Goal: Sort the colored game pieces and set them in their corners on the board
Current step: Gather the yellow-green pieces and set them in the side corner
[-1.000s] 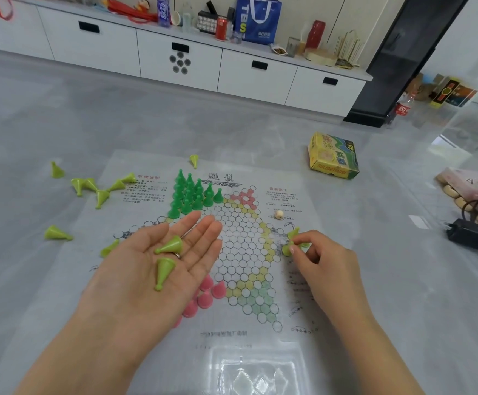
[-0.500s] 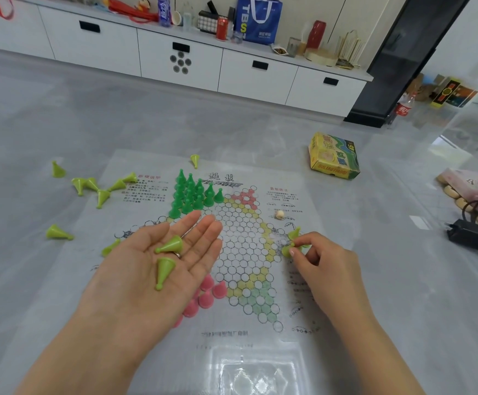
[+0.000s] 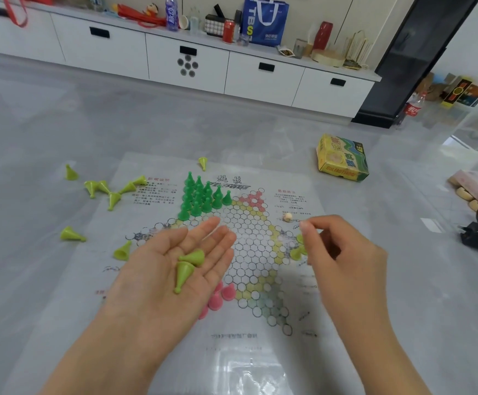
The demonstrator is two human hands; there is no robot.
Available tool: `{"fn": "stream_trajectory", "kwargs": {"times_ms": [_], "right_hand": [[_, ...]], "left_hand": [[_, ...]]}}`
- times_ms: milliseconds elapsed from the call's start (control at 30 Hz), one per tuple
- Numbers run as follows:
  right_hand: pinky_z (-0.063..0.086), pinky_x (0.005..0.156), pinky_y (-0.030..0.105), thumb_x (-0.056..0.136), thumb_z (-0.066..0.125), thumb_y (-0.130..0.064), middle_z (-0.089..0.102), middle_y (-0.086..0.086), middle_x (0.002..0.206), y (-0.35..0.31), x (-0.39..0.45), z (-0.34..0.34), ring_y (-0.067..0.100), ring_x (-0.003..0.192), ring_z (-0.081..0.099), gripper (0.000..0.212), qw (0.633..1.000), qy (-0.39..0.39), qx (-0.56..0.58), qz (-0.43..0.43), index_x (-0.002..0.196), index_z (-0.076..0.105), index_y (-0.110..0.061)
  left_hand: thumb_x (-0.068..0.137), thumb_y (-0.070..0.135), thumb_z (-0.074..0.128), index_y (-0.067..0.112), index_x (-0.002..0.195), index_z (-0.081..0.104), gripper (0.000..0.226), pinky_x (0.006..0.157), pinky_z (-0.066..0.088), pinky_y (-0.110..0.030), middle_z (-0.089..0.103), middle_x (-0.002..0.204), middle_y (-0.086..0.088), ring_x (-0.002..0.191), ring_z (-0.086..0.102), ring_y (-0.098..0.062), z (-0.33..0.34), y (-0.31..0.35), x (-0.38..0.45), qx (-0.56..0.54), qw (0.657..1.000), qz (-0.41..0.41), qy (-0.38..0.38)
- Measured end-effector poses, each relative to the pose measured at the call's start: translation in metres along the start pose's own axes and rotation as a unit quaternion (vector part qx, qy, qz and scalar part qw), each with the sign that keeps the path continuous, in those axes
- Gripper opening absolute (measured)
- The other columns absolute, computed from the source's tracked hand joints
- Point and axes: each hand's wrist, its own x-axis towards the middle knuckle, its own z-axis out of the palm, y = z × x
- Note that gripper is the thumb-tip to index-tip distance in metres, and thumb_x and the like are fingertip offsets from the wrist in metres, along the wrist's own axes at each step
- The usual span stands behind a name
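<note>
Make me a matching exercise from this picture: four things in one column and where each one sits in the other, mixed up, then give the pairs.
Things:
1. dark green pieces
2. pink pieces
3. two lime pieces
4. yellow box

Places:
A. on the floor, off the board to its far right
B. lying on the open left hand
C. standing upright in the board's far corner
D. at the board's near corner, partly hidden by the left hand

Pairs: 1-C, 2-D, 3-B, 4-A

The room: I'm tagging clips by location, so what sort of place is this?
Probably a home living room: a low white cabinet cluttered with a shopping bag and drink can, and a game board.
</note>
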Motion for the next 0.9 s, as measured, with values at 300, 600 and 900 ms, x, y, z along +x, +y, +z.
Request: {"fn": "stream_trajectory", "kwargs": {"times_ms": [300, 600, 900], "right_hand": [[0.050, 0.063, 0.031, 0.081, 0.050, -0.031, 0.060, -0.012, 0.085, -0.035, -0.013, 0.040, 0.009, 0.078, 0.053, 0.023, 0.951, -0.222, -0.067, -0.203, 0.098, 0.065, -0.029], [0.047, 0.062, 0.029, 0.080, 0.053, -0.026, 0.060, -0.009, 0.076, -0.033, -0.013, 0.039, 0.007, 0.070, 0.050, 0.009, 0.951, -0.238, -0.068, -0.188, 0.088, 0.056, -0.028], [0.048, 0.059, 0.014, 0.083, 0.063, -0.016, 0.066, -0.006, 0.069, -0.030, -0.004, 0.035, 0.003, 0.065, 0.061, 0.011, 0.989, -0.087, 0.110, 0.049, 0.080, 0.059, -0.025]], "left_hand": [[0.079, 0.025, 0.042, -0.003, 0.105, 0.064, 0.044, 0.046, 0.048, -0.016, 0.060, 0.053, -0.005, 0.041, 0.055, -0.011, 0.009, -0.003, -0.005, 0.042, 0.996, -0.066, -0.043], [0.076, 0.027, 0.043, 0.002, 0.114, 0.063, 0.050, 0.084, 0.036, -0.036, 0.061, 0.116, -0.016, 0.093, 0.058, -0.025, 0.001, 0.001, 0.000, 0.061, 0.994, -0.084, -0.035], [0.087, 0.018, 0.039, 0.002, 0.111, 0.060, 0.035, 0.097, 0.044, -0.040, 0.067, 0.111, -0.019, 0.106, 0.064, -0.029, 0.015, -0.025, -0.003, 0.053, 0.998, 0.016, 0.000]]}}
